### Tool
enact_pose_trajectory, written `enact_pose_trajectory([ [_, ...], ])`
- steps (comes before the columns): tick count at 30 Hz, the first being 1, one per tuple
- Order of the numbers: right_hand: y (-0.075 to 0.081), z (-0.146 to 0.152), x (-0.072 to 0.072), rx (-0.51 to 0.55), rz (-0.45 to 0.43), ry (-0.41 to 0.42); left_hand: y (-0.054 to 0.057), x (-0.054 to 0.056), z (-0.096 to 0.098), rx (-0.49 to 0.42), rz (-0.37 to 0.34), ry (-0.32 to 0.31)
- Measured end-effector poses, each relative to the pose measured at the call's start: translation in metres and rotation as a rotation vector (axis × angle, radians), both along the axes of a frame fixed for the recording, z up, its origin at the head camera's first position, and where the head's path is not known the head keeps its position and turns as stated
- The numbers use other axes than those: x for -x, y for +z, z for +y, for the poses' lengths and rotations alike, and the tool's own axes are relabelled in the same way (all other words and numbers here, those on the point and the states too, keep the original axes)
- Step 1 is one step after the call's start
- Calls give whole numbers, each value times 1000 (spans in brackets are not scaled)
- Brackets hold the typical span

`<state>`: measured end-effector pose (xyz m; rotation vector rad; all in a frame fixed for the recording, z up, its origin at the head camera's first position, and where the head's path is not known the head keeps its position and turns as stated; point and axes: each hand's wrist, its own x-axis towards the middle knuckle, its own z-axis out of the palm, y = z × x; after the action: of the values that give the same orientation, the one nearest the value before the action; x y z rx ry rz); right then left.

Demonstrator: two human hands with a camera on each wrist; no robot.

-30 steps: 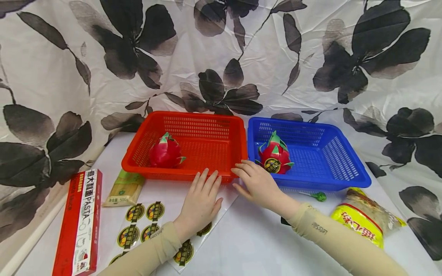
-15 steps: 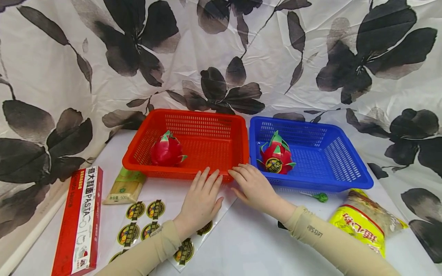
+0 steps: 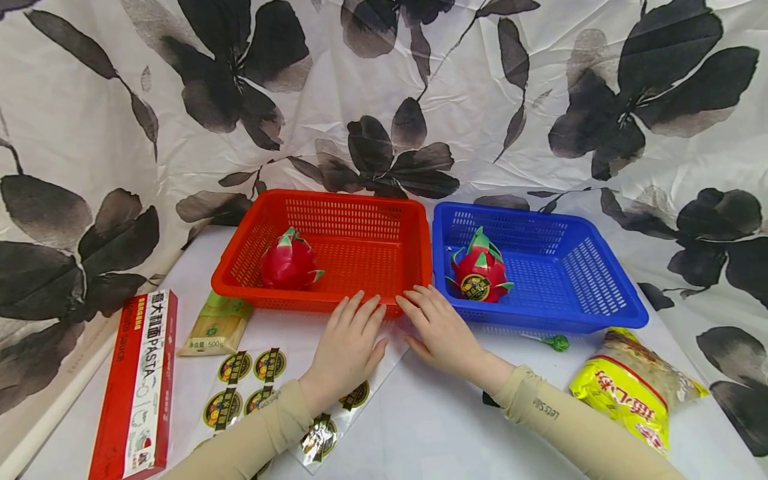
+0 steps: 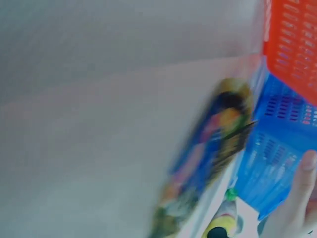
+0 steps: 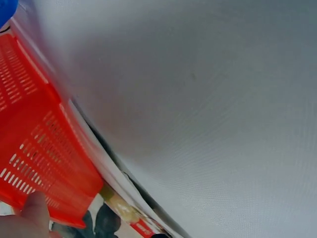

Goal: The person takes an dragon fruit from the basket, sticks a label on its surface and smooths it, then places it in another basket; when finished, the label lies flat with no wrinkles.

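At lower centre, left hand [image 3: 347,347] and right hand [image 3: 445,331] have released fingers; they should rest lightly, not pushing the red basket [image 3: 360,257].

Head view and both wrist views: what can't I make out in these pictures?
Red basket, head view: front partly hidden by fingers.
Sticker sheet, head view: partly covered by the left forearm.
Dark object, head view: partly hidden by the right forearm, unidentifiable.
Red pasta box, head view: near end cut off by the bottom edge.
Colourful patch, left wrist view: too blurred to read.
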<state>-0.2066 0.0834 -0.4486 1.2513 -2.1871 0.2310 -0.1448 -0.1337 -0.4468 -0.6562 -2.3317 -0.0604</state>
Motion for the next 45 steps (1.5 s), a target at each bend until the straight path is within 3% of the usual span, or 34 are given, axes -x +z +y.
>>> enact_pose_trajectory([
  [6, 2, -2, 0, 19, 15, -10, 16, 5, -5, -73, -61, -28],
  [10, 6, -6, 1, 24, 0, -50, 29, 11, -12, -115, -117, -12],
  [16, 14, -14, 4, 10, -40, -105, 49, 28, -32, -161, -189, 64],
  [25, 18, -20, 9, 7, -23, -124, 73, 54, -62, -195, -306, 226],
  [28, 18, -20, 10, 6, -21, -125, 78, 62, -72, -204, -334, 287],
  [34, 18, -21, 9, 9, -31, -133, 87, 73, -88, -217, -471, 399],
  [39, 18, -21, 10, 21, -26, -135, 91, 81, -100, -215, -558, 453],
  [45, 16, -21, 10, 27, -25, -132, 89, 87, -106, -216, -714, 496],
])
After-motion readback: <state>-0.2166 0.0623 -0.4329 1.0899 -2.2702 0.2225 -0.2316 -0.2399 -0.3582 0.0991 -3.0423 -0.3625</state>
